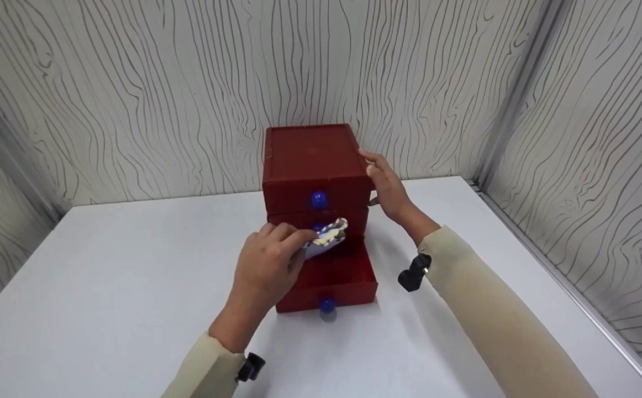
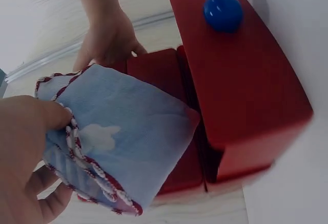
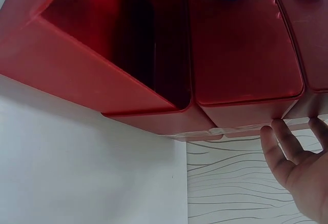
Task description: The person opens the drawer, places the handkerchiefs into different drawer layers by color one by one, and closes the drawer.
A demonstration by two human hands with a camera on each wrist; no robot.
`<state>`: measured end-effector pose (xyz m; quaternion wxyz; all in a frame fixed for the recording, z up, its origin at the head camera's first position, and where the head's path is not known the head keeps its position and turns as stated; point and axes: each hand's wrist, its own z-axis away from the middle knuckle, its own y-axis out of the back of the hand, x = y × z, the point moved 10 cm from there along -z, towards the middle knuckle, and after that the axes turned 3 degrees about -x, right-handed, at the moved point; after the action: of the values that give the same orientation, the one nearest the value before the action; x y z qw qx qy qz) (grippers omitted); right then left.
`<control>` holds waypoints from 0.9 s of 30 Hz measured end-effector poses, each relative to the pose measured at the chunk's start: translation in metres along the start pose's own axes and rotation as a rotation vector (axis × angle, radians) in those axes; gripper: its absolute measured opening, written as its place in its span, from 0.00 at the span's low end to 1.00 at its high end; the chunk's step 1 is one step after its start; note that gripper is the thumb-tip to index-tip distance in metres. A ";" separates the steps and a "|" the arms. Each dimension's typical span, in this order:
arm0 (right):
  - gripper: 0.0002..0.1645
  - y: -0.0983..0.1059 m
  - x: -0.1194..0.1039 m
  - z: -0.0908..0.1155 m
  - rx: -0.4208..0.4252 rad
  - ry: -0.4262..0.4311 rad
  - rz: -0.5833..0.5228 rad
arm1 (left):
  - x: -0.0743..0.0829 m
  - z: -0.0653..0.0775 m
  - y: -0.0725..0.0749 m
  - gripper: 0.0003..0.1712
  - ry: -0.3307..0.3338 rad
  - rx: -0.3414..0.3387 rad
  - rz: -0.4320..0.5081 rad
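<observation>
My left hand pinches a folded light-blue handkerchief-like cloth between thumb and fingers. A red-and-white braided trim runs along the cloth's edges, and a small white patch shows on it. The cloth is held above the pulled-out bottom drawer of a red drawer cabinet. In the right wrist view, the visible part of that drawer's inside holds nothing. My right hand is at the cabinet's right side, its extended fingertips at the side wall near the upper drawers.
Blue round knobs stick out from the drawer fronts; the two upper drawers are closed. The cabinet stands on a white table. Behind it rises a wood-line patterned wall, with another panel at the right.
</observation>
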<state>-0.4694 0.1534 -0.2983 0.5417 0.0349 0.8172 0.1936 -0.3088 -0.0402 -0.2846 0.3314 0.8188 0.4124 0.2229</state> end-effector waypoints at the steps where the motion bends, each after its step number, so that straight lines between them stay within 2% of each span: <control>1: 0.31 -0.001 0.004 -0.002 0.002 0.004 -0.007 | 0.002 -0.002 -0.004 0.13 -0.003 -0.001 0.001; 5: 0.31 -0.003 0.012 -0.006 0.004 0.022 -0.004 | 0.007 -0.006 -0.030 0.10 -0.015 -0.030 -0.018; 8: 0.32 -0.003 0.013 -0.006 0.003 0.037 0.006 | 0.006 -0.005 -0.058 0.10 0.027 -0.099 -0.038; 12: 0.32 0.000 0.011 -0.006 0.009 0.047 0.022 | 0.001 0.001 -0.094 0.12 0.156 -0.248 -0.023; 15: 0.33 0.002 0.011 -0.005 0.016 0.041 0.025 | -0.003 0.006 -0.112 0.14 0.259 -0.351 0.020; 17: 0.33 0.002 0.012 -0.005 0.014 0.041 0.022 | -0.004 0.008 -0.116 0.17 0.311 -0.390 0.055; 20: 0.33 0.002 0.013 -0.005 0.014 0.045 0.014 | -0.002 0.011 -0.111 0.20 0.322 -0.375 0.091; 24: 0.32 0.002 0.014 -0.005 0.004 0.047 0.000 | 0.008 0.019 -0.095 0.17 0.261 -0.312 0.135; 27: 0.32 0.002 0.015 -0.006 -0.003 0.041 -0.016 | 0.015 0.030 -0.090 0.14 0.221 -0.326 0.144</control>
<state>-0.4811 0.1581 -0.3088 0.5266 0.0238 0.8280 0.1911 -0.3291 0.0015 -0.3691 0.3953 0.7524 0.3451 0.3982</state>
